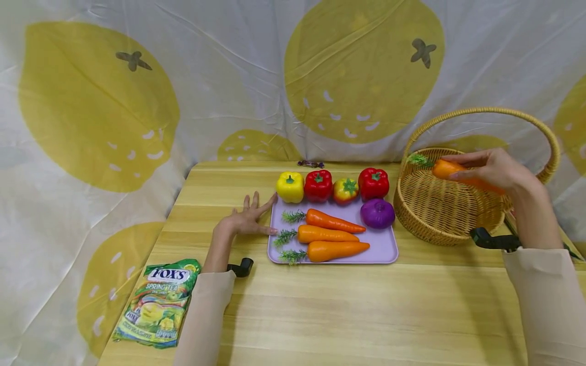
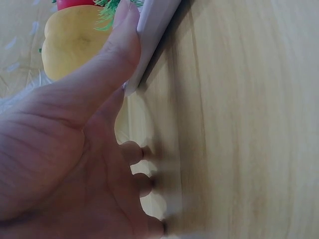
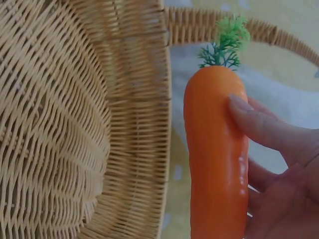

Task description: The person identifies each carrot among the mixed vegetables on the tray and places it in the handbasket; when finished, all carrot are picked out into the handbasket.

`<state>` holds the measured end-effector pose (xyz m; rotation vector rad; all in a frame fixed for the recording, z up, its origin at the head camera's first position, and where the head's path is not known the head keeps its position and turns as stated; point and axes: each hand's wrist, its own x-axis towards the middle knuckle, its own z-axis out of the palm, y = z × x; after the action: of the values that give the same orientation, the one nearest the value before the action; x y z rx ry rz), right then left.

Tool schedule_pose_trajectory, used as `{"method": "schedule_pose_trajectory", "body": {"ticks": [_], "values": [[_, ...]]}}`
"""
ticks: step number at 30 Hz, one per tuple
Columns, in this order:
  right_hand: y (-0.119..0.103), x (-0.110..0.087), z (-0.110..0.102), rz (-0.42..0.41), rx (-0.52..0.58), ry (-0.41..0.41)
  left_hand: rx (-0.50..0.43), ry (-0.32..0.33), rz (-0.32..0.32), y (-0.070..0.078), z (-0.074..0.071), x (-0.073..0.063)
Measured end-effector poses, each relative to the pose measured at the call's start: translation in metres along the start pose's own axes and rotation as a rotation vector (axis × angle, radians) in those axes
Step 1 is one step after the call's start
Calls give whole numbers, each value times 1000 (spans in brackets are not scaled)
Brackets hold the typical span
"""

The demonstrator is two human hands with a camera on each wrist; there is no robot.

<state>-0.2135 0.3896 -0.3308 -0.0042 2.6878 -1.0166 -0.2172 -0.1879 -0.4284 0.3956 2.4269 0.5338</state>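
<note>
One of the hands (image 1: pixel 502 169) partly hides its gripped carrot (image 1: pixel 442 169).

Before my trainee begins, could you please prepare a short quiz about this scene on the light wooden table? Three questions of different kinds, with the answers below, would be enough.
1. How many long orange carrots with green leafy tops lie on the shallow pale-purple tray?
2. True or false: the person's right grip holds a round purple onion.
3. What does the person's left grip touch?
a) a green printed candy bag
b) the tray's edge
c) a tan woven basket with a tall handle

Key:
1. Three.
2. False; it holds another orange carrot.
3. b
</note>
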Motion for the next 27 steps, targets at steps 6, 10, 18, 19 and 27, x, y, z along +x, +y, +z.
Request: {"method": "schedule_pose_trajectory", "body": {"ticks": [6, 10, 18, 19, 27], "values": [[8, 19, -2, 33, 11, -55, -10, 1, 0, -2, 2, -1], [13, 37, -2, 52, 2, -84, -10, 9, 3, -2, 1, -1], [32, 64, 6, 44, 122, -138, -19, 11, 7, -1, 1, -1], [36, 66, 7, 55, 156, -151, -21, 10, 9, -1, 1, -1], [52, 79, 18, 77, 251, -202, -25, 10, 7, -1, 1, -1]]}}
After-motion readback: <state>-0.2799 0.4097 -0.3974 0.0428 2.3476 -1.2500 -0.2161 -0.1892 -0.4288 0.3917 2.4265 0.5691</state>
